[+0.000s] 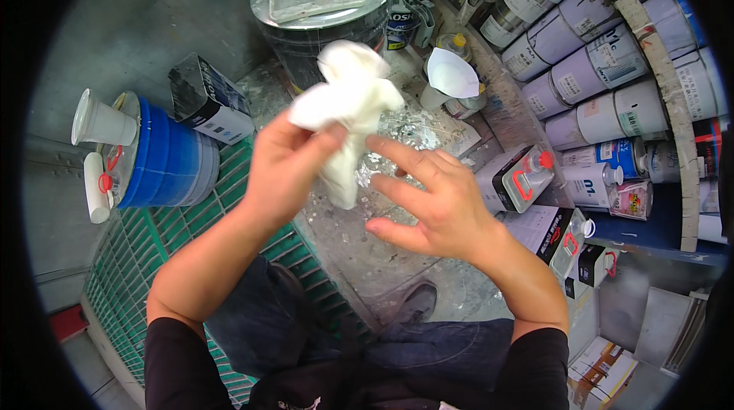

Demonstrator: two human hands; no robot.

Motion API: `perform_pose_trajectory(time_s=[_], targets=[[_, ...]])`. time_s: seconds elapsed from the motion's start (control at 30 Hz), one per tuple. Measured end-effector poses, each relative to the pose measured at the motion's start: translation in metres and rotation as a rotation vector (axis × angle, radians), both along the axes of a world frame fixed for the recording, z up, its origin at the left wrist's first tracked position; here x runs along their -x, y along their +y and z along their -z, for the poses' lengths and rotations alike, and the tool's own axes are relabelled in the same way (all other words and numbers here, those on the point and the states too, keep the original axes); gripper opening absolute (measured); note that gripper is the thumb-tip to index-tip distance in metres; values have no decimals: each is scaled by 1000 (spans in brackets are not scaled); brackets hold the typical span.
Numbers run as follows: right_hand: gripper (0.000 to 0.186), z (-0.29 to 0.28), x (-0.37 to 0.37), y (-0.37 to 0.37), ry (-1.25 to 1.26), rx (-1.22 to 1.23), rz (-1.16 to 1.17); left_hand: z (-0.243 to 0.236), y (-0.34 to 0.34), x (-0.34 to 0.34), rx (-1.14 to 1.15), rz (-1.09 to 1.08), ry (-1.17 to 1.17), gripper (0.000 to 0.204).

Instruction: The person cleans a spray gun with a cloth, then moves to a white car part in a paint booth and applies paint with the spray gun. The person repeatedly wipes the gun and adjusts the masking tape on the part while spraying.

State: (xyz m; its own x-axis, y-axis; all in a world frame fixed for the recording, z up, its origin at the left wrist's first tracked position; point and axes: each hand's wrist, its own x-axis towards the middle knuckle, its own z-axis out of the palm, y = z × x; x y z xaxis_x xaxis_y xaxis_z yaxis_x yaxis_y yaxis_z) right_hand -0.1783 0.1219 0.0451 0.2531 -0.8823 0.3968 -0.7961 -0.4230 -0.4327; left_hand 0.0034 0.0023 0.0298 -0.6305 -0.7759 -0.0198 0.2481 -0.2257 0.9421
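1. A crumpled white cloth hangs in the air above the paint-spattered floor; its lower end trails between both hands.
2. The left hand pinches the cloth, its fingers hiding part of the folds.
3. The right hand is spread open, empty, fingertips just beside the cloth.
4. Behind, the large metal drum is partly covered by the cloth.
5. Stacked cans at right bend toward the dark rim.

One white rag, one blue drum, two hands (one person's).
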Motion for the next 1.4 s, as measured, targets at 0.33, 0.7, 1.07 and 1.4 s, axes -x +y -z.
perform_pose_trajectory(time_s=[0.33, 0.7, 1.07, 1.4], targets=[[34, 0, -2, 2, -44, -37, -197, -12, 0, 4, -569, 394, -145, 30], [39, 3, 7, 11, -1010, -660, -263, 6, 6, 1, 792, 134, -151, 28], [89, -1, 25, 5, -2125, -853, -507, 1, 4, 8, 1058, 127, -267, 33], [51, 33, 54, -8, -1284, -469, 267, 11, -10, 5, -585, 350, 161, 42]])
